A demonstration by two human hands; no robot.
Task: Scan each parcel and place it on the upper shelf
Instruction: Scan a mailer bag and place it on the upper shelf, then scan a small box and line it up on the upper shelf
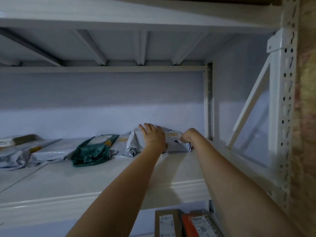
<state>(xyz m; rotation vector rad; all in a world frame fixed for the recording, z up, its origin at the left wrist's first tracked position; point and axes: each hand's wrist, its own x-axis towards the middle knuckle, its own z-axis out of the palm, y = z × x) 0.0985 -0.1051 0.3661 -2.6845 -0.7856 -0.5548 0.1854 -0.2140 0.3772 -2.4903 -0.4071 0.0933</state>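
Observation:
A grey plastic mailer parcel with a yellow-edged label lies at the back right of the white upper shelf, against the wall. My left hand lies flat on top of it with the fingers spread. My right hand is curled over the parcel's right end, its fingers hidden behind the wrist. Both forearms reach up from below. No scanner is in view.
More parcels line the back of the shelf: another grey mailer, a dark green bag, grey mailers and a brown box. A white perforated upright stands on the right. Labelled cardboard boxes sit on the shelf below.

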